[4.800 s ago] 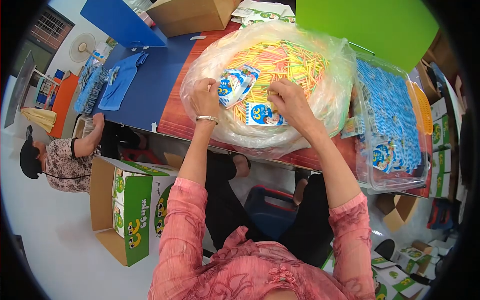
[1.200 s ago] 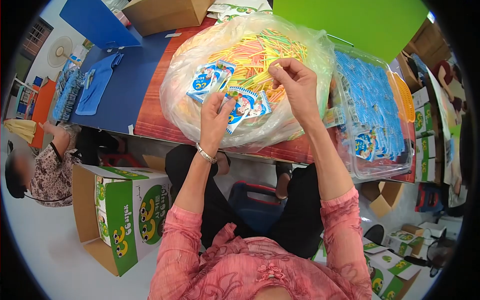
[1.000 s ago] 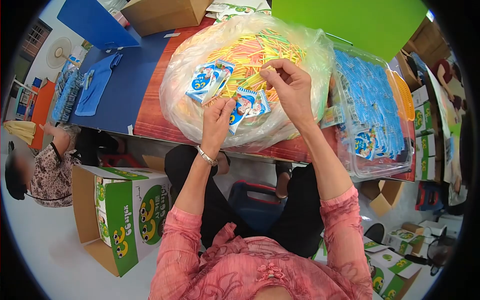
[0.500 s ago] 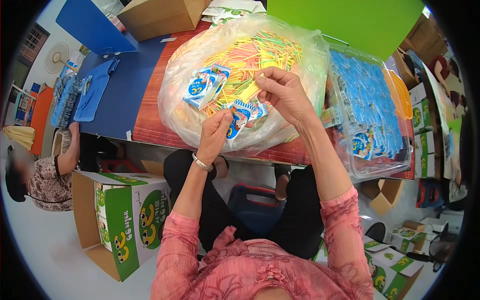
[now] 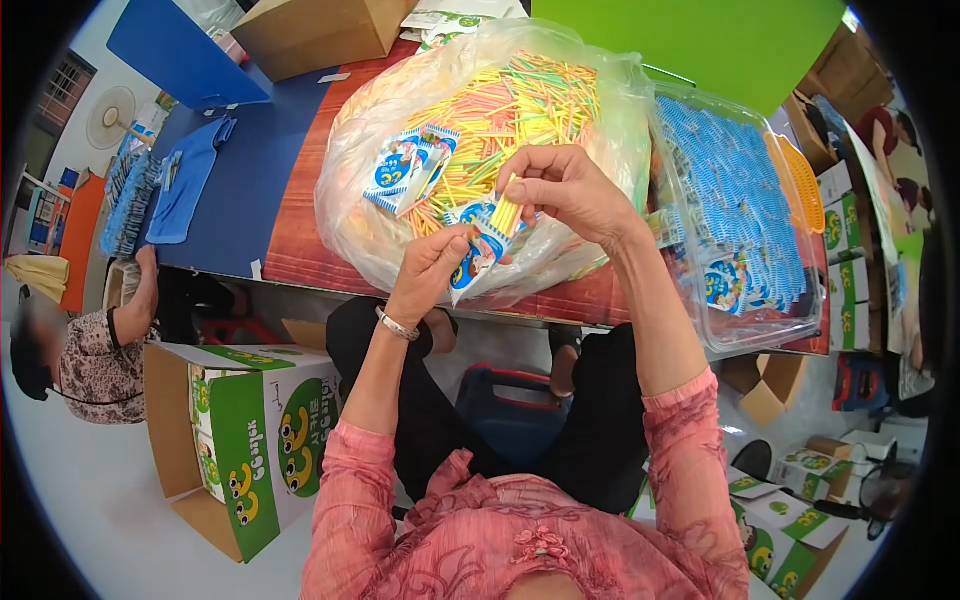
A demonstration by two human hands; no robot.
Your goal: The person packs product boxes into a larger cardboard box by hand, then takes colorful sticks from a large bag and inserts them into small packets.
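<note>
A worker's left hand (image 5: 430, 268) grips a blue-and-white packet (image 5: 478, 264) over the near side of a clear bag (image 5: 350, 200) of coloured sticks (image 5: 565, 95), set along the worktop's (image 5: 298, 245) front edge. The right hand (image 5: 575, 195) pinches a yellow bundle (image 5: 508, 210) at the packet's top, lower than a moment earlier. Two flat packets (image 5: 400, 168) at the bag's left carry a "CC" logo. A green-and-white carton (image 5: 262, 440) bears Korean script and what appears to be a longer brand name. A clear bin (image 5: 712, 338) of packets stands near the worktop's right end.
</note>
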